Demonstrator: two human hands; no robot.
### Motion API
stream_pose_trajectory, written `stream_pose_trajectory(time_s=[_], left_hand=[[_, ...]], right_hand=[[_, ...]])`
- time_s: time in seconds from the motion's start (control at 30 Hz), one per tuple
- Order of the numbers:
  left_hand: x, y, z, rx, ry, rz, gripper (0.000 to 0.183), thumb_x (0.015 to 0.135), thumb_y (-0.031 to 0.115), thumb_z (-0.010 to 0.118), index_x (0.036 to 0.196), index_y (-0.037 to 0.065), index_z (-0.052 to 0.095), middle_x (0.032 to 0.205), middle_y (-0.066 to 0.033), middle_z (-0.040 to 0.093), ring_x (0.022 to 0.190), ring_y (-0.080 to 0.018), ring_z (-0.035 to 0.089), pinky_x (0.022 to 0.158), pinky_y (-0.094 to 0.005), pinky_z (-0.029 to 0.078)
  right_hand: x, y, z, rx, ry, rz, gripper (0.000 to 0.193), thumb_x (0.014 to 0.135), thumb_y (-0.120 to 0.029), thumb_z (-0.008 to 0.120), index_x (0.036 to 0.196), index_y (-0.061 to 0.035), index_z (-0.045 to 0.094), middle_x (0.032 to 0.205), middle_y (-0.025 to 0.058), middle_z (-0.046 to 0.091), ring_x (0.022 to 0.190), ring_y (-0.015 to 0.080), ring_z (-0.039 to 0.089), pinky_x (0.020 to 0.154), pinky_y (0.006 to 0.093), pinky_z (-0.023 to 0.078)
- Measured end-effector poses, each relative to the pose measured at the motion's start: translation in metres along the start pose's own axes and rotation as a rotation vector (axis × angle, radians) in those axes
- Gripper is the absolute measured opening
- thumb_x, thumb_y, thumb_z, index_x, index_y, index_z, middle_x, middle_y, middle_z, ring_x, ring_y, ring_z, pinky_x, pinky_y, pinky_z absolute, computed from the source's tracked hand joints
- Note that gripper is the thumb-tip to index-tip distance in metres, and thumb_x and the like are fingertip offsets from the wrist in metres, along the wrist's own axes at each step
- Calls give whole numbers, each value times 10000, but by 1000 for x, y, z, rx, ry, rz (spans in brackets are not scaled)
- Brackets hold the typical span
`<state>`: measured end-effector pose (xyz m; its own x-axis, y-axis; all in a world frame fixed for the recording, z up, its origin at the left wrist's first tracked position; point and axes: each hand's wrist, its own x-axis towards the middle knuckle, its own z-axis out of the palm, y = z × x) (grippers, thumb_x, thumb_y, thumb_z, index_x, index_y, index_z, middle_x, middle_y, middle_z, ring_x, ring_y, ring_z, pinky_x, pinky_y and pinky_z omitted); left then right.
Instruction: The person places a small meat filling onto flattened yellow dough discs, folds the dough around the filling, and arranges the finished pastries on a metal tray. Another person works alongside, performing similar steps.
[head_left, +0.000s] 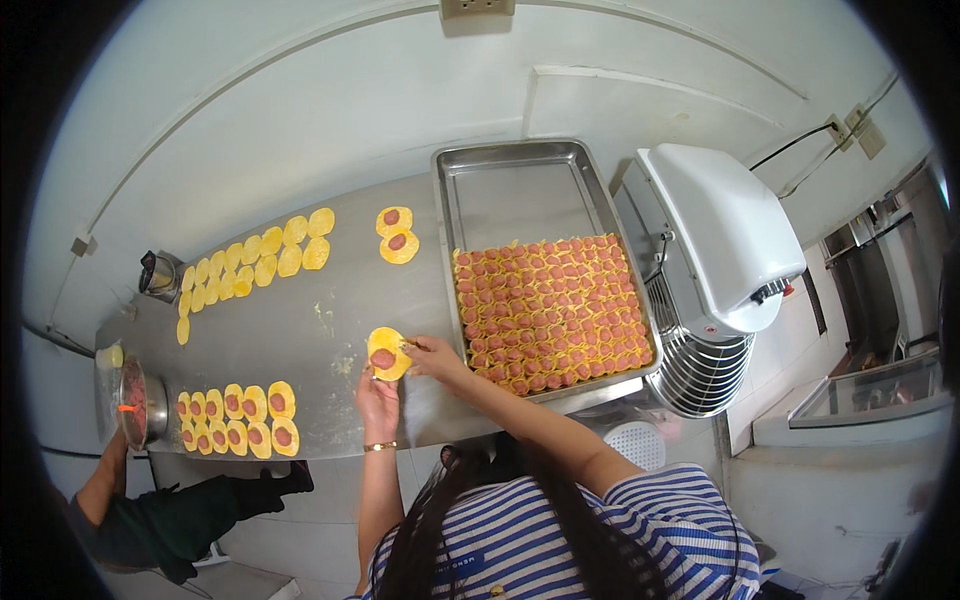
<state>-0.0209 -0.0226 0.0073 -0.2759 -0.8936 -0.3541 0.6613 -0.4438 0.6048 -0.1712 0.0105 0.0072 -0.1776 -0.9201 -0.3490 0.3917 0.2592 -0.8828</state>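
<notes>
A round yellow dough wrapper [393, 343] with a dab of pink meat filling is held above the steel table [330, 270]. My left hand [377, 408] is closed on its lower edge, fingers partly hidden beneath it. The fingers of my right hand [433, 358] pinch the wrapper's right edge. Just beyond lie two overlapping wrappers with filling [397, 232]. To the right, a steel tray [510, 190] holds rows of small open-topped yellow dumplings [550, 315], its far part bare.
Plain wrappers [264, 245] line the table's far left; filled ones [255, 405] lie near its front edge. A co-worker's arm [105, 478] reaches to a steel bowl of meat [133, 402]. Right of the tray stands a white dough mixer [710, 235] with a wire guard.
</notes>
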Motion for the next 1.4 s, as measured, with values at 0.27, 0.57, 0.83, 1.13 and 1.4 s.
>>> stream_pose_trajectory(time_s=[0.27,0.57,0.83,1.13,1.4], left_hand=[[-17,13,-42,779,-17,-20,351,911,99,368,1193,24,563,1036,-77,603,943,-126,603,724,-233,497],[-7,14,-59,1061,-133,77,334,869,-47,492,1188,-3,581,1075,-76,625,907,-138,614,773,-250,520],[-10,22,-57,732,-192,5,105,898,16,561,999,10,589,929,-36,615,771,-92,577,687,-234,515],[-34,36,-35,677,-259,19,202,915,39,535,1117,40,522,927,-14,572,831,-95,569,754,-226,489],[-32,31,-42,992,-186,15,196,847,-10,584,1040,13,606,995,-96,642,975,-147,607,741,-236,489]], right_hand=[[8,60,28,-309,291,24,252,919,-176,555,1010,46,633,870,78,649,726,151,630,665,286,532],[-15,70,24,-114,141,-134,277,834,2,570,1102,55,613,1003,100,664,895,147,625,816,257,498],[-28,57,36,-59,285,-142,177,807,-50,659,971,15,638,888,61,663,838,128,615,764,263,486],[-40,31,35,-147,151,-166,206,815,-36,656,1010,22,622,934,55,649,854,121,608,783,257,482],[-37,23,19,-424,64,-286,330,730,31,661,1055,-14,622,881,66,650,810,156,612,741,288,497]])
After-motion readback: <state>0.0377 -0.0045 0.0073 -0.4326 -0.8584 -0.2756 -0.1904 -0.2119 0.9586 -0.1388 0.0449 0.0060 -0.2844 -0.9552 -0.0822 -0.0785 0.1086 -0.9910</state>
